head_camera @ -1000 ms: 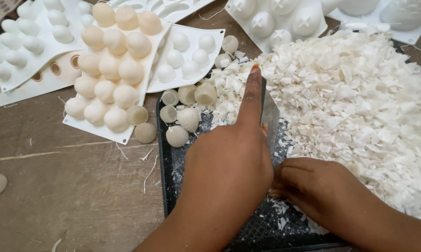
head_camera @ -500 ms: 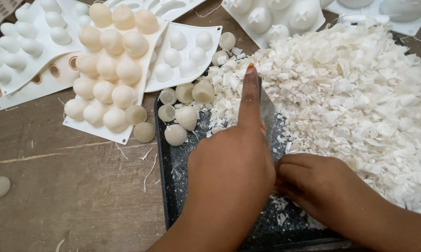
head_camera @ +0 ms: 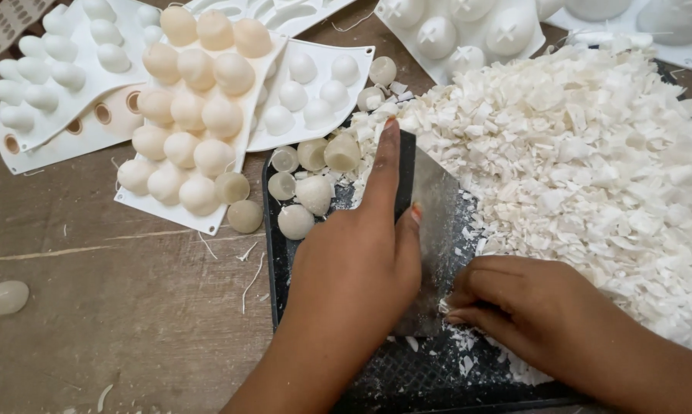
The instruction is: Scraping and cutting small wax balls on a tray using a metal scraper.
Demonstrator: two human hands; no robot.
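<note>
Head view: I see the left hand [head_camera: 354, 268] clamped on a metal scraper blade [head_camera: 438, 230].
Right hand [head_camera: 530, 307]: curled shut at the blade's lower edge.
Location: black tray [head_camera: 273, 253], left side.
Risk: white flakes [head_camera: 584, 153] may spill; fingertips near the edge.

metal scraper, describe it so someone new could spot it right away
Start at the big pile of white flakes on the dark tray. At its left edge, the left hand presses a flat blade upright: the scraper. It is the only shiny grey thing there.

Two hands [head_camera: 361, 268], one metal scraper [head_camera: 438, 222], one black tray [head_camera: 273, 230]
</note>
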